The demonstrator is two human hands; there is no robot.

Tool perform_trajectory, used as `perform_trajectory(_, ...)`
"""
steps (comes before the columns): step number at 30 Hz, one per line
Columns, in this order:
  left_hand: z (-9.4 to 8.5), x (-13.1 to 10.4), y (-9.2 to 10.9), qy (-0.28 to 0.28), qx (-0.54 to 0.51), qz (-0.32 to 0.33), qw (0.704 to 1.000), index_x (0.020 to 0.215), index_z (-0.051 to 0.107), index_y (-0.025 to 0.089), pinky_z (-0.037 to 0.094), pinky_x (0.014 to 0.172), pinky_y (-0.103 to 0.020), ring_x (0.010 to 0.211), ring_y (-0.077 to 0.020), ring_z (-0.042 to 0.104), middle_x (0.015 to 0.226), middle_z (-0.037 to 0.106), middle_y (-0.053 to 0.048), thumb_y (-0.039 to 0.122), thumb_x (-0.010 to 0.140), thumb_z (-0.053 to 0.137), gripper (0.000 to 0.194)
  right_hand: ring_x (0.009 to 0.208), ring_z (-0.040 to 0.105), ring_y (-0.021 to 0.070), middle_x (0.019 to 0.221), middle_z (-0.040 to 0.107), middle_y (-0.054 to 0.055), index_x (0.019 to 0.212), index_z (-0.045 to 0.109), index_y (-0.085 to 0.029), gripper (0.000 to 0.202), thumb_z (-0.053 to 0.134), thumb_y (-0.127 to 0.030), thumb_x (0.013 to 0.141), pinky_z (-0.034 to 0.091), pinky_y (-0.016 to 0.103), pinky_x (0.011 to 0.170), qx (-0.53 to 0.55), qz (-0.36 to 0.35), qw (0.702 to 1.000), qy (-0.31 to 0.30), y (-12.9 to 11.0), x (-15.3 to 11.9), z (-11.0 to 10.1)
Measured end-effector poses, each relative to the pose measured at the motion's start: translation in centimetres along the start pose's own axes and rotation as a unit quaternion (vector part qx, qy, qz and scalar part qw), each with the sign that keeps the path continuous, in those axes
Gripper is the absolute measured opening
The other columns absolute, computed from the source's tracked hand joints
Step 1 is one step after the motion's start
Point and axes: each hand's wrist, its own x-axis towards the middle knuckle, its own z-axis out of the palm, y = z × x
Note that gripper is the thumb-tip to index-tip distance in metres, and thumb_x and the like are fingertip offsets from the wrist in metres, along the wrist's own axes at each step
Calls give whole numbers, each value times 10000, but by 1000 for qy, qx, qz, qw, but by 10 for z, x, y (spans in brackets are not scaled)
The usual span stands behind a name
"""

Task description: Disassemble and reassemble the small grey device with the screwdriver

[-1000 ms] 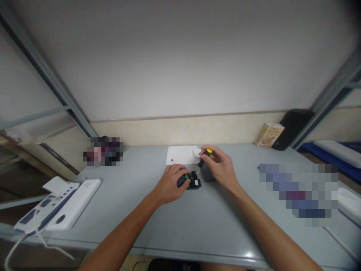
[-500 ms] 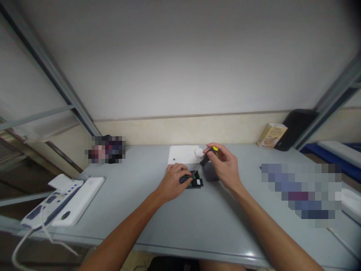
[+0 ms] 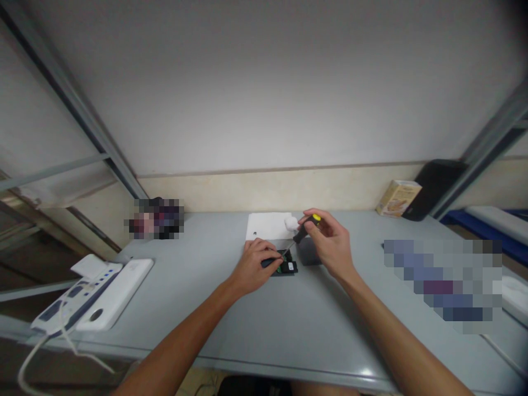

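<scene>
My right hand (image 3: 333, 243) grips a screwdriver (image 3: 303, 233) by its black handle with a yellow end. Its thin metal shaft slants down to the left. The tip meets a small black device (image 3: 290, 267) with a green circuit board showing, flat on the desk. My left hand (image 3: 253, 265) holds that device's left side, thumb and fingers pinched close around the screwdriver tip. Whether those fingertips also touch the shaft I cannot tell. Just right of the device, a dark grey block-like object (image 3: 309, 253) sits partly behind my right hand.
White paper (image 3: 264, 224) lies behind my hands, with a white lump (image 3: 291, 223) on it. A power strip (image 3: 78, 297) and a white power bank-like box (image 3: 119, 294) lie left. A yellow box (image 3: 398, 198) leans by a black case (image 3: 437, 187) at the back right.
Almost nothing differs. My right hand and the screwdriver have shifted very slightly to the right, while the device and my left hand stay in place.
</scene>
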Motion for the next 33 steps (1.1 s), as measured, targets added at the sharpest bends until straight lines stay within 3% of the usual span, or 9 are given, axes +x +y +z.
perform_trajectory(5,2,0,0,-6,3,-4,1000,1061,769,299,411,984,-440,1094,-231,583,1096,715,-31,334,952,677,146,813,641,167,922,709,35,1091,713,-254,256,732,-397,879,541,289,722,1,-11,1000,-22,0,-2,1)
perform_trajectory(9,0,-2,1,-21,21,-10,1000,1252,686,318,381,1037,-467,1189,-254,543,1238,670,-43,354,925,701,329,826,652,172,932,712,39,1082,727,-247,267,740,-405,867,539,290,738,-14,-3,1000,-26,3,-2,2)
perform_trajectory(16,-4,-3,5,-73,24,10,997,1376,558,300,330,1088,-491,1265,-286,521,1377,621,-60,433,876,733,546,787,639,168,932,708,39,1092,737,-249,302,745,-432,852,534,277,692,-32,18,999,-34,9,-2,2)
perform_trajectory(33,-4,-2,5,-88,6,-2,996,1318,581,299,353,1059,-464,1196,-276,593,1289,684,-51,416,869,744,491,781,651,174,954,705,37,1104,726,-248,315,735,-444,857,541,287,699,-39,39,997,-61,19,-4,7)
